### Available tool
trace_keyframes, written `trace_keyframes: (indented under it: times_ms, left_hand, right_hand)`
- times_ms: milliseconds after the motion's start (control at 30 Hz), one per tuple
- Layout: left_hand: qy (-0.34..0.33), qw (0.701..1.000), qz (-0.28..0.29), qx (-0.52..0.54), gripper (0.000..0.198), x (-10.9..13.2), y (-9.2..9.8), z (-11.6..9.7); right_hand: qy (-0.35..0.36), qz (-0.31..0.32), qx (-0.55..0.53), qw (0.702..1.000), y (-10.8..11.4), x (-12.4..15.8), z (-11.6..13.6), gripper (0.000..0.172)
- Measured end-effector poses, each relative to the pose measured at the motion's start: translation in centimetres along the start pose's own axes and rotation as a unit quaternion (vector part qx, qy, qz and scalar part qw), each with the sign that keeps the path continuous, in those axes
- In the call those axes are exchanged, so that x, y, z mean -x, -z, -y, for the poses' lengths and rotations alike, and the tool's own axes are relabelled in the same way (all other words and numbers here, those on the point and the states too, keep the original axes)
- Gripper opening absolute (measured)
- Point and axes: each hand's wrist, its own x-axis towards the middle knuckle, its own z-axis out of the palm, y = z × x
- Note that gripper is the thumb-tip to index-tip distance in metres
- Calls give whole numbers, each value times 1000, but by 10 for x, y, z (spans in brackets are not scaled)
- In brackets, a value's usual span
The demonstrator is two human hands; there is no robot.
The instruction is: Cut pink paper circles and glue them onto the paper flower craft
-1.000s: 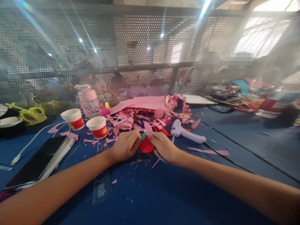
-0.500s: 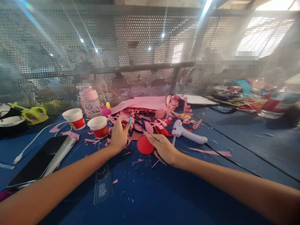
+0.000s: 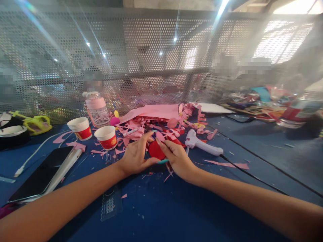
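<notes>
A flat red paper disc (image 3: 155, 150) is held between my two hands above the blue table. My right hand (image 3: 180, 161) pinches its right edge, thumb on top. My left hand (image 3: 136, 153) curves around the left side, with fingers at the far edge and the thumb along the near edge. A thin pointed object shows under my right fingers; its kind is unclear. Just beyond the hands lies a heap of pink paper scraps (image 3: 133, 129). A white hot glue gun (image 3: 204, 144) rests to the right of my right hand.
Two paper cups (image 3: 106, 137) and a pink-lidded bottle (image 3: 96, 107) stand at left. A phone (image 3: 42, 171) and a clear ruler (image 3: 111, 201) lie nearer. The glue gun's black cord (image 3: 252, 174) crosses the right side. A perforated metal panel (image 3: 151, 40) stands behind.
My left hand has moved from the pink scraps toward me and right, onto the red disc. The disc has risen slightly in my right hand.
</notes>
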Motion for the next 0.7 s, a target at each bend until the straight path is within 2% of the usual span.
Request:
trace_keyframes:
  times_ms: [133, 267, 400, 533, 633, 700]
  left_hand:
    - [-51, 998, 8, -30, 65, -3, -3, 1]
    - [-73, 997, 16, -6, 76, -7, -2, 2]
    - [-63, 998, 1, 14, 63, -6, -2, 5]
    - [-5, 999, -39, 34, 59, -4, -3, 10]
    - [82, 988, -104, 80, 57, -4, -5, 15]
    - [155, 971, -136, 122, 55, -5, -7, 19]
  right_hand:
    - [9, 13, -22, 1000, -1, 1, 1, 35]
    - [-8, -3, -59, 998, -2, 1, 2, 37]
    - [6, 1, -65, 998, -1, 0, 1, 40]
    - [29, -28, -40, 998, 3, -2, 6, 38]
    - [86, -105, 38, 990, 16, -7, 15, 32]
    - [102, -165, 120, 974, 29, -11, 21, 20]
